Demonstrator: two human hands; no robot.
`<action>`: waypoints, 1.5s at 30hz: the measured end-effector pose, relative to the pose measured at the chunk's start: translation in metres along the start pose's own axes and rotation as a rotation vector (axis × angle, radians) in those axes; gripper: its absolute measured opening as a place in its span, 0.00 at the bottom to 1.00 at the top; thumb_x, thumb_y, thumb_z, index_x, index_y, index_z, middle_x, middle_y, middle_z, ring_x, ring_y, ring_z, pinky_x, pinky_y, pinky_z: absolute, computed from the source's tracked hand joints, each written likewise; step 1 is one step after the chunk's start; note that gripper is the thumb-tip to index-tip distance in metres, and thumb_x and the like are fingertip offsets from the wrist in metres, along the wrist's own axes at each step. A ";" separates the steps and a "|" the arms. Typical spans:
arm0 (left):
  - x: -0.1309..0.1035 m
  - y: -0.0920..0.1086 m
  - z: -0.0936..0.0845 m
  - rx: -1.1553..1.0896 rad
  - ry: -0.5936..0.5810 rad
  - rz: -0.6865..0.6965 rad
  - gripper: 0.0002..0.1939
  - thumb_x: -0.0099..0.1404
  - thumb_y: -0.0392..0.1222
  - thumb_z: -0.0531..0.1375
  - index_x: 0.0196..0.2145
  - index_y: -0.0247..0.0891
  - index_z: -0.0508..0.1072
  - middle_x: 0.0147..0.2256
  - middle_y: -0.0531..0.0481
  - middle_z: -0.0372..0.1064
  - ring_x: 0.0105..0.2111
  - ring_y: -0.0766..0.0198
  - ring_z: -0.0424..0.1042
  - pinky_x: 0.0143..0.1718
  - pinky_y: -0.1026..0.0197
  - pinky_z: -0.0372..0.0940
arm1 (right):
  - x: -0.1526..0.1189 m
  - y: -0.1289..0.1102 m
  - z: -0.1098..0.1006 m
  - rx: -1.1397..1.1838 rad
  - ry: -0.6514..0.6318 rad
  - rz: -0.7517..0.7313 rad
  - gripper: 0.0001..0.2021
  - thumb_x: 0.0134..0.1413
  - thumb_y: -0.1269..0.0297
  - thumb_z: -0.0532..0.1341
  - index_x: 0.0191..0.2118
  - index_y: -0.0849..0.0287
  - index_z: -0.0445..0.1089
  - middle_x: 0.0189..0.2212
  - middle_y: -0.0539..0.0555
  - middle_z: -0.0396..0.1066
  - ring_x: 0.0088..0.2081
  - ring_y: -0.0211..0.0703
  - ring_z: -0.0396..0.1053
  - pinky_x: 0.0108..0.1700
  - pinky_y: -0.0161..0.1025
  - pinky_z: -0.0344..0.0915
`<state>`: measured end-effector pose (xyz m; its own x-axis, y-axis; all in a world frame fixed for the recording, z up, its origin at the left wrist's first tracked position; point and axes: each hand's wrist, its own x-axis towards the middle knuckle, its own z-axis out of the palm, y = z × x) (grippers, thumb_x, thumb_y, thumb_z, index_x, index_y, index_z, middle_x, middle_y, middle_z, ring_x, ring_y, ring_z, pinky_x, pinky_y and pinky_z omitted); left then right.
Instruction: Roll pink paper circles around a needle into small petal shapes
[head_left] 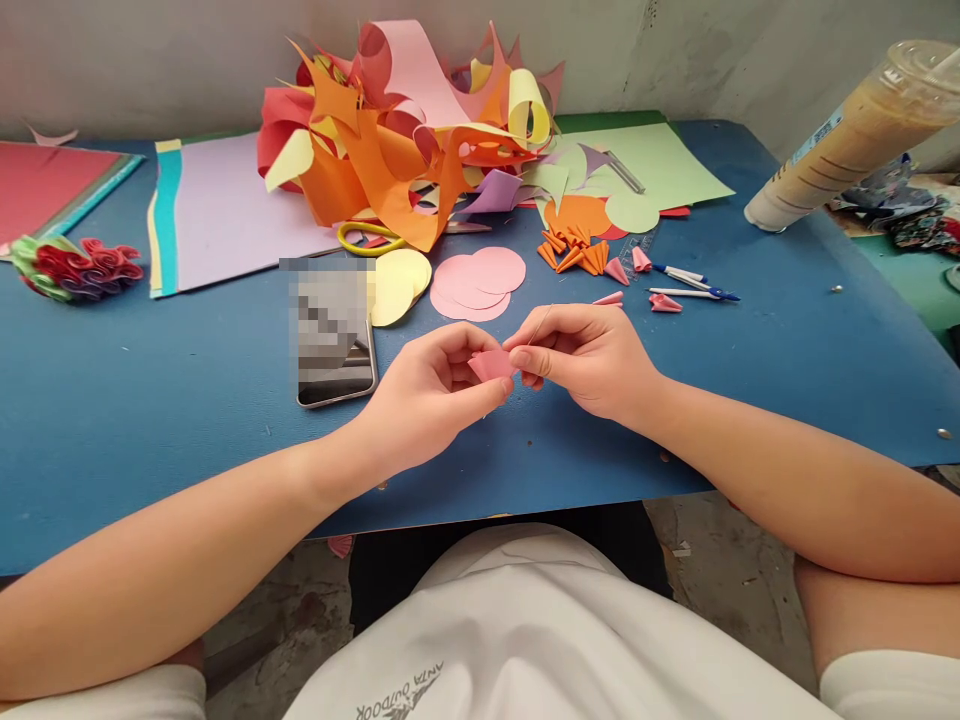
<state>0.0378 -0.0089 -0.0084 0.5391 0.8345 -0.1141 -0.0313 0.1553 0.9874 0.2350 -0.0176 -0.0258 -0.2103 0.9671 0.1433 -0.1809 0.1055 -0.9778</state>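
Pink paper piece (489,365), one, folded: between your hands, above the blue table's (225,400) near edge. Your left hand (442,390): thumb and fingers pinching its left part. Your right hand (589,355): thumb and forefinger pinching its right end. Pink paper circles (480,285), overlapping: just beyond your fingers. Yellow paper circles (397,287): left of these, touching the phone (337,365). Orange paper cones (574,250), a small heap: beyond your right hand. Compass (697,285), blue and white: right of the cones. Paper scraps (420,130), mixed colours: piled at the back. Lidded cup (847,140): far right, tilted in your view.
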 end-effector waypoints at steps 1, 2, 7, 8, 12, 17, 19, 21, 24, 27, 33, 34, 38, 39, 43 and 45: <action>0.000 0.000 0.000 -0.001 0.002 0.002 0.11 0.55 0.26 0.71 0.32 0.35 0.76 0.28 0.57 0.75 0.28 0.73 0.71 0.29 0.73 0.66 | 0.000 0.000 0.000 -0.015 0.008 -0.001 0.16 0.40 0.55 0.82 0.30 0.60 0.82 0.24 0.50 0.76 0.23 0.35 0.71 0.26 0.33 0.73; 0.000 0.000 0.000 -0.005 0.004 0.005 0.11 0.55 0.25 0.71 0.32 0.36 0.75 0.27 0.57 0.74 0.27 0.73 0.71 0.28 0.73 0.66 | -0.001 0.000 0.000 -0.030 0.016 -0.006 0.17 0.41 0.55 0.82 0.30 0.60 0.82 0.24 0.50 0.76 0.23 0.35 0.71 0.27 0.33 0.73; 0.000 0.001 0.000 -0.038 0.000 0.009 0.12 0.55 0.27 0.73 0.30 0.36 0.75 0.26 0.58 0.72 0.26 0.73 0.69 0.27 0.71 0.64 | -0.003 0.001 0.000 -0.068 0.042 -0.034 0.17 0.43 0.53 0.81 0.31 0.60 0.81 0.24 0.50 0.76 0.22 0.34 0.70 0.26 0.33 0.72; 0.000 0.001 0.000 -0.038 0.002 0.011 0.12 0.54 0.28 0.73 0.30 0.36 0.75 0.26 0.58 0.72 0.26 0.72 0.68 0.26 0.71 0.63 | -0.002 0.001 0.000 -0.066 0.043 -0.029 0.18 0.43 0.52 0.81 0.31 0.60 0.81 0.24 0.50 0.76 0.22 0.34 0.70 0.25 0.33 0.72; 0.000 0.000 -0.001 -0.009 0.023 0.007 0.13 0.55 0.34 0.75 0.30 0.37 0.73 0.27 0.56 0.72 0.27 0.70 0.69 0.27 0.68 0.63 | 0.000 0.001 0.001 -0.020 0.045 0.004 0.19 0.39 0.51 0.82 0.31 0.60 0.80 0.24 0.50 0.76 0.22 0.35 0.70 0.25 0.33 0.72; 0.001 0.000 0.000 0.026 0.048 0.005 0.15 0.55 0.40 0.76 0.30 0.38 0.72 0.29 0.53 0.74 0.28 0.68 0.70 0.30 0.65 0.65 | 0.001 0.000 0.002 0.012 0.037 0.015 0.19 0.39 0.53 0.82 0.31 0.60 0.80 0.24 0.50 0.76 0.23 0.36 0.71 0.27 0.35 0.73; 0.001 0.000 0.000 0.022 0.054 -0.001 0.16 0.55 0.40 0.76 0.30 0.38 0.72 0.29 0.53 0.73 0.28 0.68 0.70 0.30 0.65 0.64 | 0.000 0.000 0.001 -0.006 0.037 0.007 0.19 0.41 0.52 0.82 0.32 0.60 0.80 0.24 0.50 0.76 0.24 0.36 0.72 0.27 0.35 0.74; 0.002 0.000 -0.001 0.006 0.057 -0.010 0.16 0.54 0.40 0.77 0.30 0.38 0.72 0.29 0.54 0.73 0.29 0.68 0.69 0.30 0.65 0.64 | 0.000 0.000 0.001 -0.018 0.036 -0.014 0.17 0.44 0.53 0.81 0.32 0.60 0.80 0.24 0.50 0.76 0.24 0.36 0.72 0.28 0.35 0.74; 0.001 -0.001 -0.001 -0.015 0.064 -0.025 0.16 0.53 0.38 0.76 0.30 0.37 0.72 0.29 0.54 0.73 0.30 0.68 0.70 0.31 0.65 0.65 | -0.001 0.001 0.001 -0.023 0.040 -0.050 0.14 0.48 0.56 0.79 0.33 0.60 0.80 0.25 0.50 0.75 0.25 0.35 0.72 0.28 0.34 0.73; 0.001 -0.001 -0.001 -0.023 0.074 -0.031 0.15 0.54 0.36 0.75 0.31 0.37 0.72 0.30 0.54 0.73 0.31 0.67 0.70 0.32 0.65 0.64 | -0.001 0.001 0.000 -0.040 0.050 -0.066 0.12 0.50 0.57 0.78 0.33 0.59 0.80 0.26 0.50 0.75 0.25 0.36 0.72 0.28 0.35 0.73; 0.002 -0.001 0.000 -0.040 0.115 -0.018 0.14 0.54 0.34 0.74 0.31 0.37 0.72 0.27 0.56 0.70 0.28 0.69 0.68 0.30 0.66 0.63 | -0.001 0.002 -0.002 -0.056 0.044 -0.074 0.13 0.53 0.56 0.76 0.34 0.59 0.80 0.28 0.50 0.75 0.27 0.36 0.71 0.29 0.36 0.72; 0.002 -0.001 0.000 -0.044 0.118 -0.016 0.14 0.54 0.34 0.74 0.31 0.37 0.72 0.27 0.56 0.70 0.28 0.69 0.68 0.30 0.66 0.63 | 0.000 0.003 -0.001 -0.050 0.035 -0.065 0.13 0.52 0.55 0.77 0.34 0.59 0.80 0.28 0.50 0.75 0.27 0.36 0.71 0.29 0.36 0.72; 0.001 0.000 0.000 -0.046 0.114 -0.006 0.14 0.53 0.34 0.75 0.31 0.37 0.72 0.28 0.55 0.72 0.30 0.68 0.71 0.31 0.65 0.65 | 0.000 0.004 -0.001 0.007 -0.034 -0.012 0.17 0.46 0.53 0.80 0.33 0.59 0.79 0.27 0.50 0.75 0.27 0.36 0.71 0.30 0.35 0.71; 0.001 0.000 0.000 -0.040 0.113 -0.008 0.14 0.54 0.35 0.75 0.30 0.37 0.72 0.28 0.55 0.72 0.30 0.67 0.71 0.32 0.65 0.65 | 0.000 0.005 0.000 0.018 -0.051 0.000 0.18 0.44 0.53 0.81 0.33 0.60 0.79 0.27 0.51 0.75 0.27 0.36 0.71 0.30 0.35 0.71; -0.001 0.002 0.000 -0.019 0.107 -0.021 0.15 0.55 0.38 0.75 0.29 0.38 0.71 0.27 0.55 0.72 0.29 0.67 0.72 0.32 0.64 0.65 | -0.001 0.004 0.000 -0.006 -0.076 0.002 0.18 0.44 0.53 0.81 0.33 0.60 0.79 0.29 0.52 0.77 0.27 0.36 0.71 0.30 0.35 0.71; 0.000 0.002 0.000 -0.022 0.102 -0.020 0.14 0.55 0.37 0.74 0.29 0.38 0.71 0.27 0.55 0.72 0.30 0.67 0.73 0.32 0.64 0.66 | -0.002 0.003 0.001 -0.026 -0.058 -0.012 0.17 0.44 0.53 0.80 0.31 0.60 0.79 0.28 0.52 0.77 0.26 0.36 0.71 0.29 0.35 0.71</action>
<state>0.0378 -0.0091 -0.0061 0.4512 0.8804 -0.1458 -0.0408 0.1835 0.9822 0.2341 -0.0195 -0.0291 -0.2641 0.9507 0.1628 -0.1592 0.1235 -0.9795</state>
